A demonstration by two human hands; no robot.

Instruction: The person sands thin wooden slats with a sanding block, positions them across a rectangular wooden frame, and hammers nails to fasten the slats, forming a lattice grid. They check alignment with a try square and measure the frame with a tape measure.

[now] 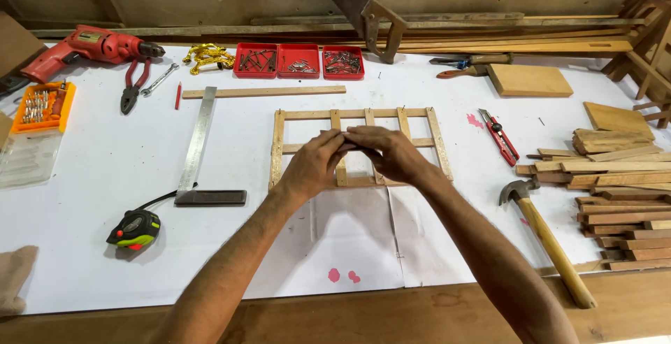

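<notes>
- red plastic power drill – black chuck
- three red plastic nail trays
- pale tan wooden slat frame
- black-and-green tape measure

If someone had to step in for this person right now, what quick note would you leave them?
Left hand and right hand: both over the middle of the pale wooden slat frame, fingertips meeting; whether they pinch something small cannot be seen.
Frame: flat on the white paper-covered bench, outer rails and several cross slats in place.
Nearby: wooden-handled claw hammer to the right, steel try square to the left, three red trays of nails behind.
Left: whatever the fingers are fitting at the centre.
</notes>
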